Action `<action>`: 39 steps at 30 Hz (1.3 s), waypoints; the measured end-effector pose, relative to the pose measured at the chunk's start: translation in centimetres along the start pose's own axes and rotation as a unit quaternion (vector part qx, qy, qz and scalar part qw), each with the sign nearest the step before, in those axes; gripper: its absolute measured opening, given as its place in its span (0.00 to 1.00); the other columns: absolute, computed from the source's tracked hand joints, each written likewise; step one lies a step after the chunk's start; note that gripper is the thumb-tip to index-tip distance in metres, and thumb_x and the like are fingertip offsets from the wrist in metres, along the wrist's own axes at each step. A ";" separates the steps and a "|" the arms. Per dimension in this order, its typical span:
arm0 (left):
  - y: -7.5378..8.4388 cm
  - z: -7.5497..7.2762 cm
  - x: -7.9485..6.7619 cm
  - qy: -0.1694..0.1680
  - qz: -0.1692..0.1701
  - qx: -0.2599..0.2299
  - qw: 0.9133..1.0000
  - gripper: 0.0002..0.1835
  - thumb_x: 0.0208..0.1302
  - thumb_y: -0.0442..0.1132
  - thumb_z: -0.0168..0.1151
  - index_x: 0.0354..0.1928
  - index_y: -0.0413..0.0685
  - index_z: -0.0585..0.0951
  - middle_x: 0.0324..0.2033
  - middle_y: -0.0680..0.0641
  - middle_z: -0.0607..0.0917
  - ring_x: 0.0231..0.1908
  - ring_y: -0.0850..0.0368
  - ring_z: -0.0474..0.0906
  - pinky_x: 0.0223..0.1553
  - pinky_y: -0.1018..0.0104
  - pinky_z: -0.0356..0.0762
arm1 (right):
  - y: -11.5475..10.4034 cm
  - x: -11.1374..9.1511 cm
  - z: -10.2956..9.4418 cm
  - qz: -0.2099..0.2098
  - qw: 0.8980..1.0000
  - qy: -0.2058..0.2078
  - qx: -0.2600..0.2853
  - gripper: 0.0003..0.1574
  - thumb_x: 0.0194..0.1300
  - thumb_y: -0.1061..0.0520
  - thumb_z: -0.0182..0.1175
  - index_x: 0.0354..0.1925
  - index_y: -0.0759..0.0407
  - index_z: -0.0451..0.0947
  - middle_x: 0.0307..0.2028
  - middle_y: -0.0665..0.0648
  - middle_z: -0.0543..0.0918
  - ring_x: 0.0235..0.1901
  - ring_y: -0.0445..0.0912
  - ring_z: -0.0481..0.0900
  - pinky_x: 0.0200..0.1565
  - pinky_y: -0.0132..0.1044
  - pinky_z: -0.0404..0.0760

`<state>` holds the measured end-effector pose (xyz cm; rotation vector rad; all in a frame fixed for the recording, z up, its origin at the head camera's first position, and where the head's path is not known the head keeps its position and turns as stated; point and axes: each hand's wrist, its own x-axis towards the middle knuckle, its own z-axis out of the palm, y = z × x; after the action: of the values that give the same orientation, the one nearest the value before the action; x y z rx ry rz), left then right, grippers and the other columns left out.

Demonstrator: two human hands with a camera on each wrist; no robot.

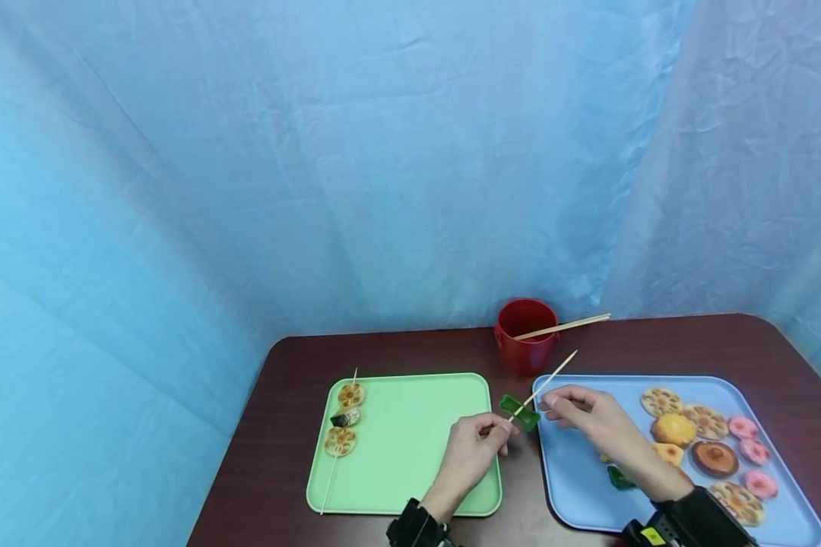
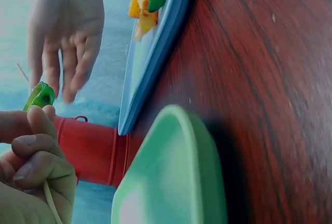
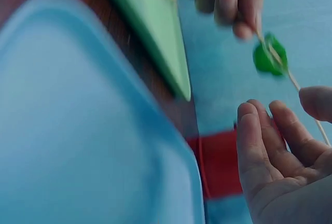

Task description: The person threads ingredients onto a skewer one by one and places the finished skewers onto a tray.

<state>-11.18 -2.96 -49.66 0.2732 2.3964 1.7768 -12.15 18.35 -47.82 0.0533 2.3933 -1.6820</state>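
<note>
My left hand pinches a wooden skewer near its lower part, with the pointed end rising to the upper right. A green pepper piece is threaded on the skewer just above the left fingertips. In the right wrist view the stick runs through the pepper piece. My right hand is beside the skewer over the blue tray's left edge, its fingers loosely extended and holding nothing. Its thumb appears close to the stick in the right wrist view.
A green tray at left holds a finished-looking skewer of food pieces. The blue tray at right carries toy-like foods, including pink rings, a brown round and another green piece. Behind stands a red cup with sticks.
</note>
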 end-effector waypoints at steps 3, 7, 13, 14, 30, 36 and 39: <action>0.2 -0.4 -0.2 0.012 -0.014 0.006 1.000 0.09 0.61 0.35 0.58 0.32 0.44 0.88 0.15 0.50 0.79 0.18 0.61 0.72 0.19 0.76 0.57 | 0.5 -0.2 -1.9 -0.022 0.996 0.006 -0.083 0.35 0.67 0.36 0.53 0.53 0.65 0.79 0.45 0.59 0.84 0.44 0.50 0.81 0.44 0.43 0.81; 0.1 -1.2 -0.5 0.018 -0.027 0.013 0.999 0.10 0.61 0.34 0.57 0.32 0.43 0.88 0.17 0.47 0.81 0.18 0.64 0.68 0.19 0.75 0.55 | 1.6 -0.6 -4.4 -0.054 0.978 0.011 -0.200 0.29 0.68 0.38 0.54 0.49 0.59 0.82 0.43 0.53 0.84 0.42 0.46 0.80 0.42 0.42 0.80; -1.7 -2.1 -0.6 0.015 -0.028 0.012 0.999 0.10 0.60 0.34 0.55 0.30 0.43 0.87 0.24 0.48 0.86 0.16 0.68 0.64 0.19 0.76 0.56 | 3.0 -1.0 -6.2 -0.079 0.947 0.008 -0.311 0.13 0.65 0.50 0.62 0.43 0.55 0.85 0.37 0.48 0.85 0.34 0.41 0.78 0.37 0.42 0.81; -1.8 -2.3 -0.7 0.017 -0.028 0.014 0.999 0.10 0.60 0.34 0.56 0.31 0.44 0.87 0.23 0.50 0.85 0.15 0.68 0.64 0.18 0.76 0.56 | 3.1 -1.0 -6.4 -0.082 0.943 0.002 -0.323 0.12 0.64 0.51 0.63 0.42 0.55 0.85 0.37 0.48 0.84 0.34 0.40 0.78 0.38 0.43 0.81; -2.5 -3.1 -1.0 0.028 -0.036 0.027 0.999 0.10 0.60 0.35 0.56 0.32 0.47 0.88 0.15 0.54 0.79 0.14 0.67 0.61 0.18 0.74 0.55 | 4.3 -1.3 -7.6 -0.071 0.903 -0.094 -0.413 0.12 0.58 0.49 0.66 0.40 0.52 0.84 0.36 0.46 0.83 0.40 0.47 0.80 0.43 0.49 0.79; -2.4 -3.3 -1.0 0.026 -0.044 0.027 0.998 0.10 0.60 0.36 0.56 0.32 0.48 0.88 0.15 0.55 0.79 0.14 0.66 0.61 0.19 0.74 0.56 | 4.6 -1.0 -7.3 -0.073 0.886 -0.097 -0.447 0.08 0.57 0.54 0.67 0.37 0.51 0.84 0.33 0.45 0.82 0.36 0.44 0.79 0.40 0.47 0.79; -2.2 -3.3 -1.0 0.024 -0.046 0.025 0.998 0.10 0.60 0.37 0.57 0.33 0.48 0.88 0.16 0.55 0.79 0.15 0.66 0.62 0.21 0.73 0.57 | 4.6 -0.9 -7.3 -0.073 0.880 -0.095 -0.459 0.06 0.56 0.56 0.68 0.36 0.50 0.84 0.32 0.45 0.80 0.33 0.41 0.76 0.38 0.45 0.79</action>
<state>-11.06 -6.93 -50.84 0.1253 2.4471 1.7058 -11.69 26.85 -49.57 -0.4266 2.8023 -0.4042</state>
